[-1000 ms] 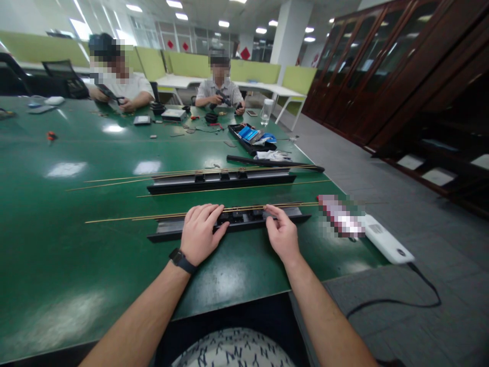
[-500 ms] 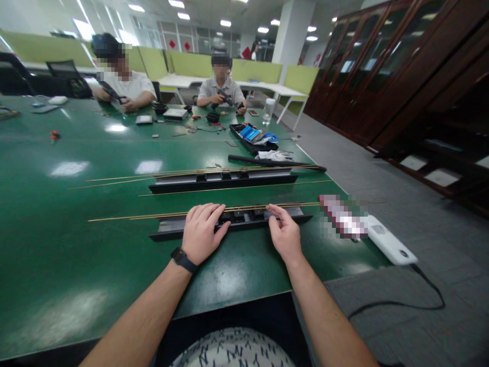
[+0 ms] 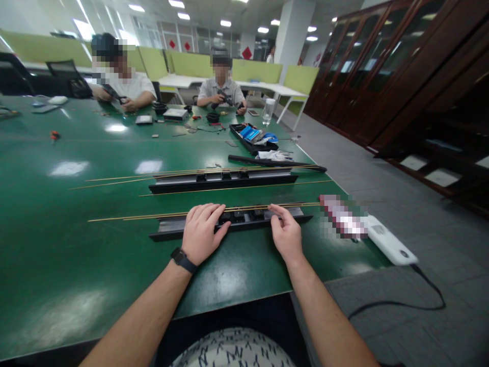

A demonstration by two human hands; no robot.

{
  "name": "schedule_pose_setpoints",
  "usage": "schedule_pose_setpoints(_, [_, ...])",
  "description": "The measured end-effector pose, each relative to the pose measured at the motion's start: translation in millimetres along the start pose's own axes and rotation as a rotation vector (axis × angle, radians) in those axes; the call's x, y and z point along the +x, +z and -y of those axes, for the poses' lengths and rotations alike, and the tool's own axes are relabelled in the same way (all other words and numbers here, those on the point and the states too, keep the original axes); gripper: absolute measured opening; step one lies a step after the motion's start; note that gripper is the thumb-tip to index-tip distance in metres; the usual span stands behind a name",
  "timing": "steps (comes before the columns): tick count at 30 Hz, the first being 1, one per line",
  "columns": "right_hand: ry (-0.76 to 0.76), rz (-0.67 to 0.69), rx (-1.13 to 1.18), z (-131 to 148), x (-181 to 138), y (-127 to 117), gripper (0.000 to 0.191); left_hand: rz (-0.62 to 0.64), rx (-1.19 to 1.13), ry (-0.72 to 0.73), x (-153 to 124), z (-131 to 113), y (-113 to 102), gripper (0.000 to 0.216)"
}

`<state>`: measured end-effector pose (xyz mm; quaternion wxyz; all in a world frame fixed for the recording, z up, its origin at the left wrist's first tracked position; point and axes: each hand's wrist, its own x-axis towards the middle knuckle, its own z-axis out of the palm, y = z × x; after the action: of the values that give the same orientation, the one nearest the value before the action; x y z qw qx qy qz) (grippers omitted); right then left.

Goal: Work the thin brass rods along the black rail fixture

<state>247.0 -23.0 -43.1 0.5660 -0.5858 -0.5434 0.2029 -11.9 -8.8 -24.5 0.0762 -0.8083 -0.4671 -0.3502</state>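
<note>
A long black rail (image 3: 168, 228) with black inserts lies across the green table (image 3: 76, 244) in front of me. Thin brass rods (image 3: 153, 214) run along its far edge and stick out to the left. My left hand (image 3: 200, 232), with a black wristband, lies flat on the rail's middle, fingers stretched out. My right hand (image 3: 284, 232) rests on the rail further right, its fingertips pressing on the rods and inserts. Neither hand grips anything.
A second black rail (image 3: 223, 179) with more brass rods lies further back. A white device (image 3: 385, 243) with a black cable sits at the table's right edge. A black tray (image 3: 252, 138) with blue items and a bottle (image 3: 267, 111) stand behind. Two people work at the far side.
Almost nothing has moved. My right hand has shifted slightly right along the rail; my left hand stays flat in place.
</note>
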Motion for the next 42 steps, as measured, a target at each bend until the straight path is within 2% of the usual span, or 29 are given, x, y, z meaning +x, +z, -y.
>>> schedule_pose_setpoints(4, [-0.025,0.081,-0.012,2.8,-3.2,0.7,0.037,-0.004,0.003,0.003,0.6,-0.4,-0.5,0.042])
schedule_pose_setpoints(12, [0.014,-0.048,0.001,-0.3,0.8,1.1,0.034,-0.005,0.007,0.011,0.5,-0.2,-0.6,0.042])
schedule_pose_setpoints(20, [-0.02,0.106,-0.049,3.6,-4.6,0.1,0.04,-0.003,0.008,0.009,0.4,-0.5,-1.2,0.041])
schedule_pose_setpoints(29, [-0.006,-0.037,0.008,-2.9,0.8,0.9,0.032,0.002,-0.016,-0.005,0.6,-0.7,-1.4,0.041])
schedule_pose_setpoints(36, [-0.009,0.123,-0.025,3.7,-4.6,0.1,0.04,0.011,-0.02,-0.011,0.3,0.0,-0.8,0.042])
schedule_pose_setpoints(42, [0.014,-0.025,0.002,-0.3,-0.7,0.8,0.037,0.015,-0.008,-0.006,0.0,0.1,-0.4,0.041])
